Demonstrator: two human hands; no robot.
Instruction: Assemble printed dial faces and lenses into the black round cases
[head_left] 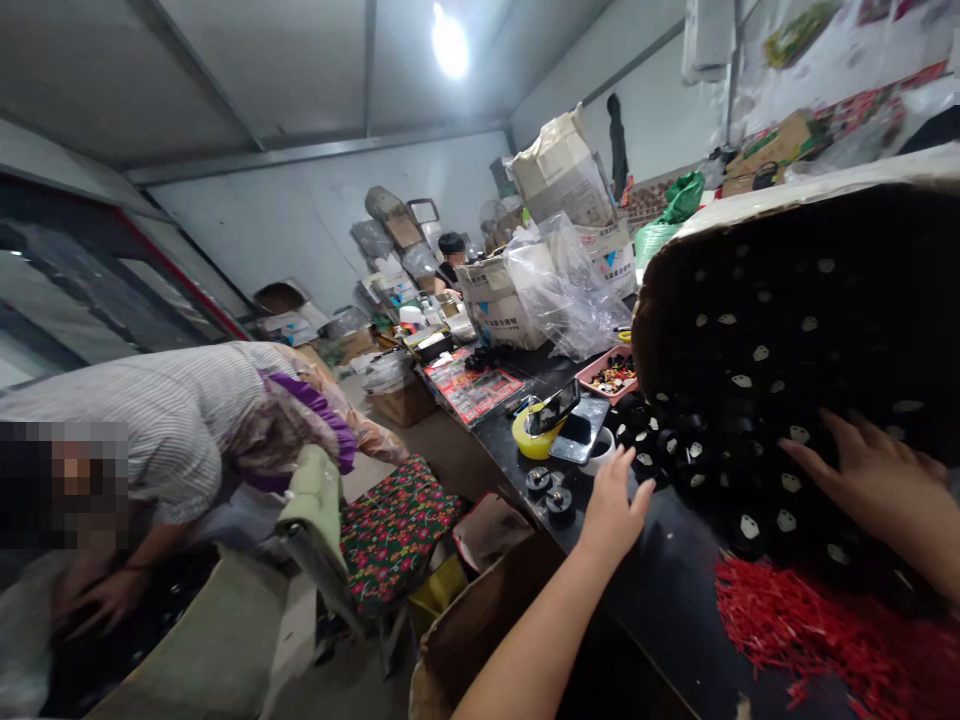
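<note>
My left hand (615, 505) is over the dark table, thumb and fingers apart, with nothing visible in it. Just beyond its fingertips are a small white cup-like object (600, 458) and black parts with pale spots (646, 432). Two round black pieces (559, 503) sit to its left. My right hand (874, 485) has its fingers spread over many black parts with white spots (750, 525), at the mouth of a tipped cardboard box (817, 200). Whether its fingertips touch the parts I cannot tell. Below it lies a heap of thin red plastic pieces (795, 620).
A phone-like slab (583, 430) leans by a yellow tape roll (531, 435). Behind are a pink tray (604, 375) of small parts and cartons (499, 305). An open carton (457, 640) stands below the table edge. Left, a person (180, 420) bends near a flowered chair (397, 530).
</note>
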